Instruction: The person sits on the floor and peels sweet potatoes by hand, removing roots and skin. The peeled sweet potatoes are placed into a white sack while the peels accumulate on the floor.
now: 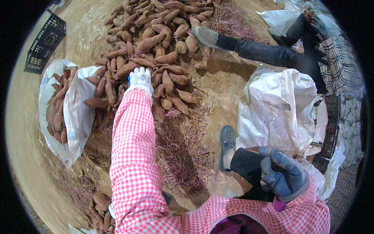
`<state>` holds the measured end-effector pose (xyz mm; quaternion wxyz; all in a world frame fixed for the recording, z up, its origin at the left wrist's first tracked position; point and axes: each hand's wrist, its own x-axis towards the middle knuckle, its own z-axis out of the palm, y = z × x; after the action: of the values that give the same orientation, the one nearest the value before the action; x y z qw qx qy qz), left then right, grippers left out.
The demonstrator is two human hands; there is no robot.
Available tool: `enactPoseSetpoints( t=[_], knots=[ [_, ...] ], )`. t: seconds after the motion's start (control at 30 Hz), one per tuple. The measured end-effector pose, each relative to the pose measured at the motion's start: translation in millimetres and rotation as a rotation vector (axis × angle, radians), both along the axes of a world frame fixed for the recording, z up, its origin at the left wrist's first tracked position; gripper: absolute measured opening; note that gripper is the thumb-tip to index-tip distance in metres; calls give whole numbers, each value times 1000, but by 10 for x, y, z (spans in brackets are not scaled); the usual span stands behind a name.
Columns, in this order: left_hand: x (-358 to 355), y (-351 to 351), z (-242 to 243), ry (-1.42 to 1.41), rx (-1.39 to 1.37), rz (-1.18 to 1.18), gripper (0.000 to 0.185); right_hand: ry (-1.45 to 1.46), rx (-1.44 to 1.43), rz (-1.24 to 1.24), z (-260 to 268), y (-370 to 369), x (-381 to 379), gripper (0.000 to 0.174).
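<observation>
My left hand, in a white glove with a bit of blue at its edge, reaches forward onto a heap of sweet potatoes. Its fingertips touch a long sweet potato at the near side of the heap; whether they grip it is hidden. My right hand, in a worn blue-grey glove, hangs over my dark trouser leg. Its fingers are loosely curled and apart, with nothing seen in them. Left of my left hand, a white woven sack lies with its mouth spread, showing sweet potatoes inside.
Thin purple sprouts litter the soil floor. At right stands a crumpled white woven sack beside black plastic crates. Another person's leg stretches to the heap, with a gloved hand behind. A black crate stands far left.
</observation>
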<state>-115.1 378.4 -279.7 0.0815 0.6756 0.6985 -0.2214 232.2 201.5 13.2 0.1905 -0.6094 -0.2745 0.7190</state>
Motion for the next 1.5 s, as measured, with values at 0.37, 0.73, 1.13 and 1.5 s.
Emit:
enactPoseSetpoints(
  t=[0.37, 0.73, 1.13, 1.5],
  knots=[
    [146, -445, 50, -126, -171, 207, 88, 202, -188, -201, 0, -123, 88, 39],
    [-150, -1176, 629, -916, 459, 740, 83, 417, -130, -71, 191, -473, 129, 35],
    [676, -2550, 2081, -2064, 751, 1001, 49, 634, -62, 89, 76, -857, -24, 36],
    [1695, -3532, 2576, -2104, 661, 757, 46, 904, 186, 296, -130, -1187, -422, 61]
  ],
)
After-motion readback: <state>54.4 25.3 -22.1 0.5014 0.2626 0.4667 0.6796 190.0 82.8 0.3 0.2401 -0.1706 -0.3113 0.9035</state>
